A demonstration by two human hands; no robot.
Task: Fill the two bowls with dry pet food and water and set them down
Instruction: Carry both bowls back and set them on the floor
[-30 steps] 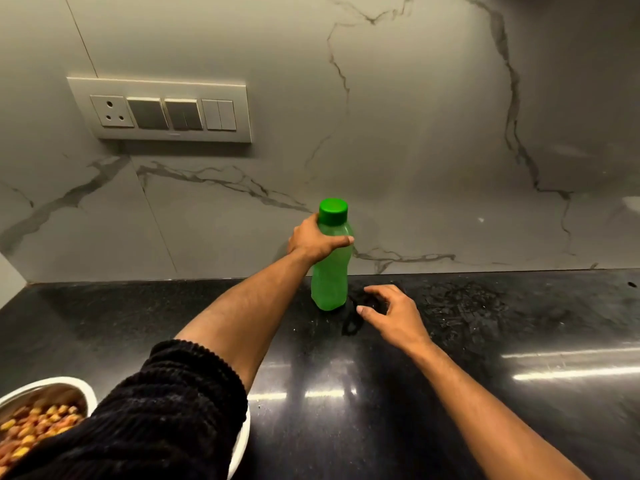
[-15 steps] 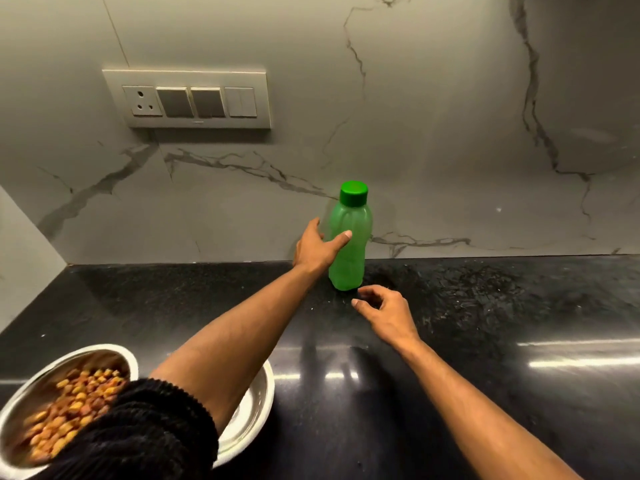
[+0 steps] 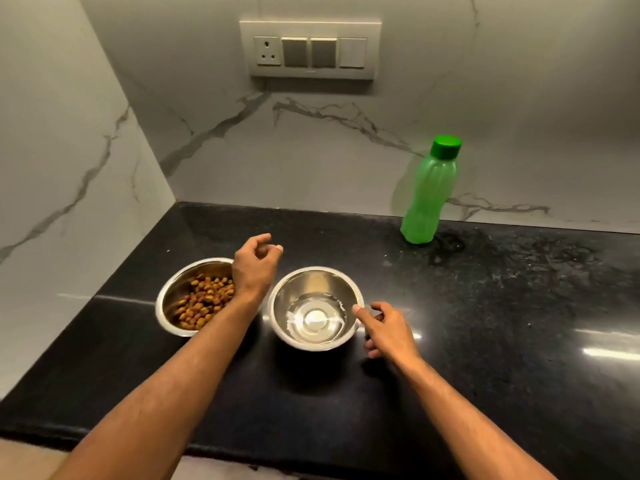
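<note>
On the black table [image 3: 485, 341], 2 steel bowls stand side by side, close but not clearly touching. The food bowl [image 3: 173, 299], at 9 o'clock from its neighbour, holds brown and yellow dry pet food [image 3: 204, 303] heaped toward its near side. The water bowl [image 3: 313, 282] holds a shallow pool of clear water [image 3: 317, 318] that reflects a bright light spot at its middle.

The left hand [image 3: 254, 268] hovers above the gap between the 2 bowls, its wrist covering the food bowl's rim at 3 o'clock. Its fingers [image 3: 273, 249] are loosely curled, thumb and forefinger tips near each other, with nothing between them. The right hand [image 3: 384, 329] sits at 3 o'clock of the water bowl; its thumb tip lies at the rim there, though contact cannot be told for sure, and the other fingers [image 3: 372, 353] curl apart beside the bowl's outer wall, clamped on nothing.

A green bottle [image 3: 429, 199], capped, stands upright at 1 o'clock from the water bowl, well apart from both hands, just before the marble wall [image 3: 311, 150]. A wet patch [image 3: 450, 242] darkens the table beside its base. A switch panel [image 3: 311, 50] with 1 socket is mounted on the wall at 12 o'clock.
</note>
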